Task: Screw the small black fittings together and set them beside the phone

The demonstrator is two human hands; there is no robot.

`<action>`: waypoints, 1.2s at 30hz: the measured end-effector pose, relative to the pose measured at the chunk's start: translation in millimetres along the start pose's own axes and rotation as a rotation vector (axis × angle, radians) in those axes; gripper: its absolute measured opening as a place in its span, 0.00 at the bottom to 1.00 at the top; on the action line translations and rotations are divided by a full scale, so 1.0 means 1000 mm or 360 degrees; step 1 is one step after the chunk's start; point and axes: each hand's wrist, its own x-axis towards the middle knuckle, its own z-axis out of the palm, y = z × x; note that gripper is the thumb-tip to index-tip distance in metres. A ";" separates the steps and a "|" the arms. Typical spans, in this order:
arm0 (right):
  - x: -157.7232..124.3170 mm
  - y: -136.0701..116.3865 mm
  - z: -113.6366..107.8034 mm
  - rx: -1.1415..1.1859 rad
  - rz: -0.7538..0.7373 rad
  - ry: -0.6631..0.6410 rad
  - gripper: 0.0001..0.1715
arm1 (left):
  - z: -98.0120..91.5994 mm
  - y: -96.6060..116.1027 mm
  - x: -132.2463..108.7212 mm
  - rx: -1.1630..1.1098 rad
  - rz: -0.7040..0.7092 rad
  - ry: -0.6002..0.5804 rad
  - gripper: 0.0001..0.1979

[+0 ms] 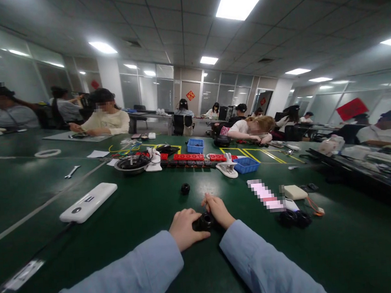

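My left hand [185,228] is wrapped around a black cylindrical part [207,220] on the green table, its round end with a hole facing me. Close by on the right is my right hand [219,210], its edge against or just beside the black part. Its fingers are drawn together at the tips, and whatever may be between them cannot be made out. Just beyond both hands, a small black ring-shaped part [185,189] stands by itself on the tabletop.
A white power strip [89,202] and a wrench [72,172] lie left. Ahead are a red-and-black row of modules [189,160], a blue bin [247,164] and a white clamp [227,167]. Black round parts [295,218] and a cream box [295,192] sit right. Several people work around.
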 end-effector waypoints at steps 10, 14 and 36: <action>-0.031 -0.046 -0.038 -0.0411 -0.0011 0.0080 0.23 | -0.008 -0.010 0.011 0.0118 -0.0172 0.0065 0.18; -0.037 -0.061 -0.032 -0.0745 -0.0038 -0.0036 0.28 | -0.005 -0.009 0.010 0.0131 -0.0147 0.0055 0.17; -0.028 -0.052 -0.026 -0.0793 -0.0216 -0.0365 0.18 | -0.004 -0.016 0.015 0.0023 0.0038 0.0029 0.15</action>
